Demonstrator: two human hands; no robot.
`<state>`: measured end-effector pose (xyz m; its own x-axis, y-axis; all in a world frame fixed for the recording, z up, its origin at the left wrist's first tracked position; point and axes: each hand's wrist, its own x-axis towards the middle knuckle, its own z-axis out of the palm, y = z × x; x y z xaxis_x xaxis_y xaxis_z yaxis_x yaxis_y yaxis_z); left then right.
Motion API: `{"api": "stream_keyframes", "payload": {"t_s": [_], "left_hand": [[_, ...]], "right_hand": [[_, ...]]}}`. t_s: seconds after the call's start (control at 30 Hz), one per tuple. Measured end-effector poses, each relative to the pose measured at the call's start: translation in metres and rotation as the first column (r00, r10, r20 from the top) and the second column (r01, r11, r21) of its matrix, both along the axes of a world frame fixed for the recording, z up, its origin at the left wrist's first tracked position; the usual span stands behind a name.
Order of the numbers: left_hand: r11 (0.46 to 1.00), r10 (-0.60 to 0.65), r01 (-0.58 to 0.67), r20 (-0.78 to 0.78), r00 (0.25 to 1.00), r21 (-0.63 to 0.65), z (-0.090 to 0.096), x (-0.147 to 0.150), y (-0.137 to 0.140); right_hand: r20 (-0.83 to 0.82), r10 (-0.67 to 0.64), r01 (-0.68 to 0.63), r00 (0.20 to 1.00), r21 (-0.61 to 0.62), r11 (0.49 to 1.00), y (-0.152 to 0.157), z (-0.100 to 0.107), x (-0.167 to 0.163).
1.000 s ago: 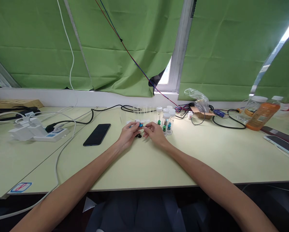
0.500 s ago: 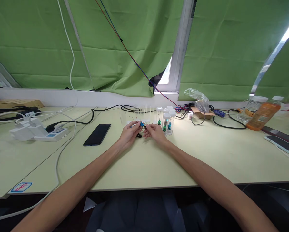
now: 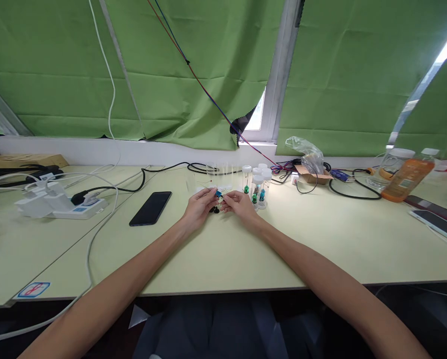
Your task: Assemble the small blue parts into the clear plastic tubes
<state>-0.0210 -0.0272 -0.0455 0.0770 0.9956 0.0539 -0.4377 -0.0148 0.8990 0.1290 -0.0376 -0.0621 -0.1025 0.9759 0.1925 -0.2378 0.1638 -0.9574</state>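
Note:
My left hand (image 3: 201, 207) pinches a small blue part (image 3: 218, 193) between its fingertips, above the middle of the table. Close beside it, my right hand (image 3: 239, 204) has its thumb and finger closed on a small dark piece at the blue part's right side; the piece is too small to name. On the table below the fingers lie a few small black parts (image 3: 216, 210). Just right of my right hand stand several clear tubes with white caps (image 3: 267, 174), holding small green and blue parts. Behind my hands are clear open containers (image 3: 223, 172).
A black phone (image 3: 150, 208) lies left of my hands, with a white power strip (image 3: 77, 209) and cables beyond. At the right are a cardboard box (image 3: 315, 175) with plastic wrap, an orange bottle (image 3: 408, 177), a clear jar (image 3: 386, 167) and another phone (image 3: 438, 224).
The fingertips have shifted slightly around the blue part, and the light-coloured bit seen between my hands no longer shows there. Both forearms stay almost still.

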Motion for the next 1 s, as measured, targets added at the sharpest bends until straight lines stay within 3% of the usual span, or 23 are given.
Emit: {"api": "stream_keyframes", "payload": {"t_s": [1.0], "left_hand": [[1.000, -0.004, 0.003, -0.040, 0.999, -0.017, 0.0006, 0.0021, -0.0027]], "right_hand": [[-0.079, -0.031, 0.032, 0.996, 0.008, 0.999, 0.0004, -0.0012, 0.0020]]}}
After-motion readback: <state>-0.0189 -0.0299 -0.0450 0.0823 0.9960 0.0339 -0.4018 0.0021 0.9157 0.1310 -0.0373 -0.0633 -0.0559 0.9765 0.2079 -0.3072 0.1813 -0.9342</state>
